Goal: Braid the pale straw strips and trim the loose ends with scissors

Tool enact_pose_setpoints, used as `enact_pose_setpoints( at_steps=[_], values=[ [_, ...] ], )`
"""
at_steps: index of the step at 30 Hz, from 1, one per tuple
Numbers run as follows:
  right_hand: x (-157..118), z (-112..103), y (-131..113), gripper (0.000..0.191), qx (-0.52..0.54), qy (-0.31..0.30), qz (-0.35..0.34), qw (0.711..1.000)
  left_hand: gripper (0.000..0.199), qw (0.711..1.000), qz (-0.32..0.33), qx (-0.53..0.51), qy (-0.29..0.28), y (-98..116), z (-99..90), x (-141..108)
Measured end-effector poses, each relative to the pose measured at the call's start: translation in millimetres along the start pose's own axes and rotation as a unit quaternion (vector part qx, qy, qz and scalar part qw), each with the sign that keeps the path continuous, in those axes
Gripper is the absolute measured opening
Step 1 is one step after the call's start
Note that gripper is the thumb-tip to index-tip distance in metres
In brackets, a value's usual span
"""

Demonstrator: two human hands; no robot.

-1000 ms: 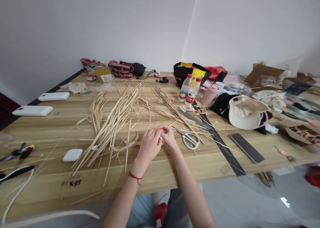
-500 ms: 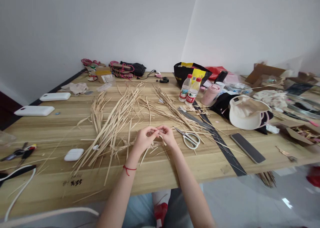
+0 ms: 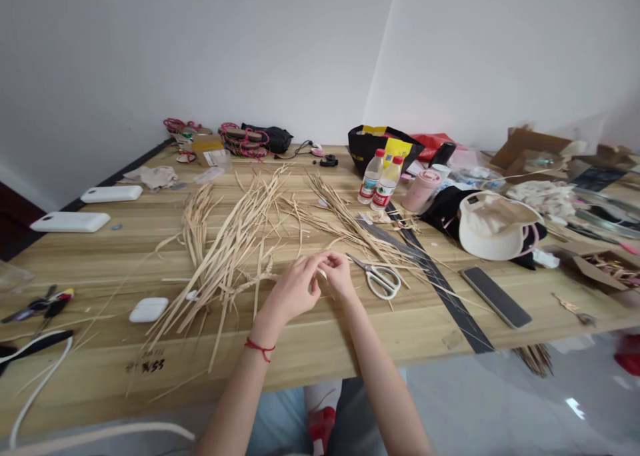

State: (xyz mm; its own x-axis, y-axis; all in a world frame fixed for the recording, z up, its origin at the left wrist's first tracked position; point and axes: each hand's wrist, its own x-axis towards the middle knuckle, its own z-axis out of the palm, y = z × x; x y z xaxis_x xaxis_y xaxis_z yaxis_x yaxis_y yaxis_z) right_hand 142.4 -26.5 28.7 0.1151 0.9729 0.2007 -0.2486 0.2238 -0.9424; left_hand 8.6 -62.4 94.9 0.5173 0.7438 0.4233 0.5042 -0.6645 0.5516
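My left hand (image 3: 296,288) and my right hand (image 3: 338,275) meet at the fingertips over the table. A pale straw strip (image 3: 321,273) shows between them, and my right fingers are pinched on its end. My left hand is turned back up, its fingers closed around straw work that it mostly hides. From its left side a knotted straw braid (image 3: 253,282) runs out over loose straw strips (image 3: 235,236). White-handled scissors (image 3: 383,281) lie to the right of my right hand.
More straw (image 3: 350,219) lies behind my hands. Two water bottles (image 3: 384,186), a pink cup (image 3: 421,191), a cap (image 3: 493,226) and a phone (image 3: 495,296) are to the right. At the left are a white earbud case (image 3: 149,309) and white power banks (image 3: 71,222).
My left hand has rolled over and covers more of the work. The braid has shifted up and left; its part under my hands no longer shows. My right hand has moved slightly.
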Motion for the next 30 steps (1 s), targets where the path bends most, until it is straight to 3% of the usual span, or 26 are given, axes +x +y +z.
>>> enact_pose_setpoints(
  at_steps=[4,8,12,16,20,23,26,30],
  values=[
    [-1.0,1.8,-1.0,0.011,-0.038,0.048,-0.072,0.996,0.061,0.999,0.021,0.047,-0.002,-1.5,7.1,4.9],
    [-4.8,8.1,2.0,0.010,-0.057,0.076,-0.120,0.988,0.038,0.993,-0.007,0.103,0.054,-16.8,20.4,6.6],
    [-9.4,13.3,6.4,0.007,-0.093,0.054,-0.144,0.984,0.020,0.988,-0.018,0.118,0.096,-27.9,28.5,1.1],
    [-13.2,15.7,8.6,0.008,-0.133,0.036,-0.166,0.976,0.015,0.980,-0.029,0.065,0.184,-32.6,28.9,-5.2],
    [-14.4,16.3,9.4,0.009,-0.153,0.029,-0.177,0.972,0.009,0.963,-0.057,-0.072,0.253,-36.6,29.6,-6.9],
    [-14.0,16.1,10.9,0.009,-0.158,0.027,-0.179,0.971,0.003,0.930,-0.126,-0.215,0.270,-41.2,33.3,-5.4],
    [-13.8,16.2,12.5,0.009,-0.153,0.033,-0.176,0.972,0.015,0.862,-0.217,-0.348,0.298,-48.7,36.9,-3.2],
    [-14.9,17.5,12.0,0.010,-0.152,0.024,-0.167,0.974,0.024,0.795,-0.294,-0.423,0.319,-57.2,33.5,-3.4]
  ],
)
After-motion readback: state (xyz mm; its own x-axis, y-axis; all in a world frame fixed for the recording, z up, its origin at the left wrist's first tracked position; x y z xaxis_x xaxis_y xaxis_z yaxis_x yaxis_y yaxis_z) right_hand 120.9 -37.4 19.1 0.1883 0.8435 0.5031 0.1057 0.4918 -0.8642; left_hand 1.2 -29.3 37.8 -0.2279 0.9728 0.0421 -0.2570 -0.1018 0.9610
